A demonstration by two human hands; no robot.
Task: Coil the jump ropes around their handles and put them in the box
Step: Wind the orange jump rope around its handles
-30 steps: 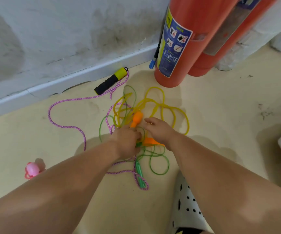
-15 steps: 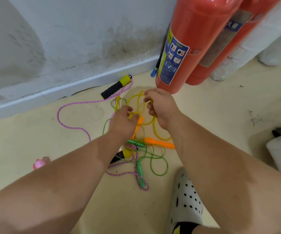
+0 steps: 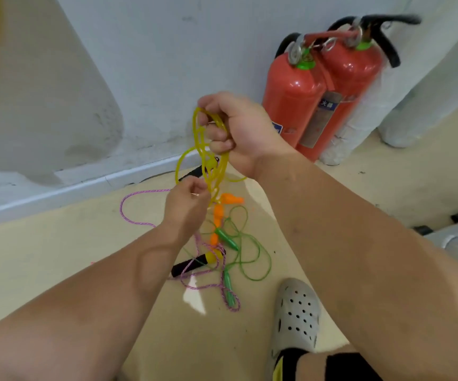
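**Item:** yellow jump rope (image 3: 211,160), translucent cord with two orange handles (image 3: 218,213). **Location:** lifted above the floor (image 3: 57,257), just left of the fire extinguishers (image 3: 291,100). **Condition:** bunched in loose, uneven loops, not yet coiled. **Right hand** (image 3: 238,130): raised, the nearer to the extinguishers, fingers curled round the top of the bundle with several strands through the fist. **Left hand** (image 3: 188,210): lower and farther from the extinguishers, fingertips pinching the strands just above the handles. Whether the handles clear the floor cannot be told. **Associated items:** on the floor in front of the extinguishers, toward the person, lie a green rope (image 3: 249,251) and a pink braided rope (image 3: 137,218) with a black-and-yellow handle (image 3: 194,264). They cross each other right under the orange handles. **Box:** not in view. **Handling note, as a judgement:** the step appears to be freeing the yellow rope from the pile before winding.

- Raise it slowly and check that no green or pink cord is hooked on a handle.
- Slide the left hand down to gather both orange handles side by side.
- Release the fistful one loop at a time, winding each turn snugly round the paired handles.
- The slick cord will likely spring open, so pin the last turn with a thumb.
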